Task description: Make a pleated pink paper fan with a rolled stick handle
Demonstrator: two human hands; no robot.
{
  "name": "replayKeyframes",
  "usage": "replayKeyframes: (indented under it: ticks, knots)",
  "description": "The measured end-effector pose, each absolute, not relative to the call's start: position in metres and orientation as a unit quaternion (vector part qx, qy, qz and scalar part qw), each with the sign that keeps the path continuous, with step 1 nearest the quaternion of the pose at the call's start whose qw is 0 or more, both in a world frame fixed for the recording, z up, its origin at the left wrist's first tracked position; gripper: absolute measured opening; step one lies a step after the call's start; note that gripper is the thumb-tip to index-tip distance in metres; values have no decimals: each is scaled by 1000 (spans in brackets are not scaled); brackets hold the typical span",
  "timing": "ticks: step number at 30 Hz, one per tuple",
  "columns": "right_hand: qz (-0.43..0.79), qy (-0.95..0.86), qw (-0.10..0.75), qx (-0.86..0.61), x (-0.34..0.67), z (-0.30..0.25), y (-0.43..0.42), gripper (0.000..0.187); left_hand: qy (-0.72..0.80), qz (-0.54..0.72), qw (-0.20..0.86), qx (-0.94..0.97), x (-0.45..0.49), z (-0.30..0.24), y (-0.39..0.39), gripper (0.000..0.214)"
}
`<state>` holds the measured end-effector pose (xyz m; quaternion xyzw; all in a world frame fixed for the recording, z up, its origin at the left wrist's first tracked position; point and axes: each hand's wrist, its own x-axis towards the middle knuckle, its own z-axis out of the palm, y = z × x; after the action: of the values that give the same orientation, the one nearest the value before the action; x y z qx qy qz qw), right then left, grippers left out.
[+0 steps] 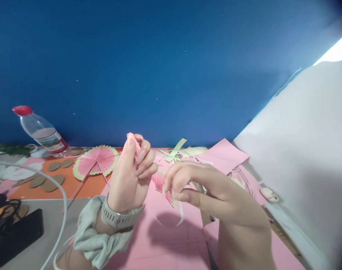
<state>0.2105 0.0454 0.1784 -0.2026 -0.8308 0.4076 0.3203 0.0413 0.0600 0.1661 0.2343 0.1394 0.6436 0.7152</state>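
Raised in front of the blue wall, my left hand [134,176] is closed around a strip of pink folded paper [137,150]; its end shows above the thumb. My right hand [199,183] hangs to the right with fingers curled and the thumb brought against them. Whatever lies in that pinch, if anything, is hidden. Just behind its fingertips a pink pleated paper fan [158,180] lies on pink paper [159,243], partly covered. To the left of my left hand rests a spread round pleated fan [97,162], pink with a pale green rim.
A red-capped bottle [47,135] leans near the wall at left. Brown discs [54,183] lie on an orange sheet [83,191]. A black phone [18,240] and a white cable [64,210] are at lower left. Paper strips [176,150] and a pink sheet [225,155] lie behind.
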Motion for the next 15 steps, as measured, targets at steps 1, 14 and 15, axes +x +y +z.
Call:
replayKeyframes:
  ticks: [1,14,15]
  knots:
    - [408,-835,306,-205,210,179,46,6,144,643,716,232,40,167,61,34]
    - [418,-841,327,-106,187,178,54,10,117,594,767,213,39,170,56,41]
    - [416,-841,324,-120,185,177,55,9,114,600,764,208,39,170,56,41]
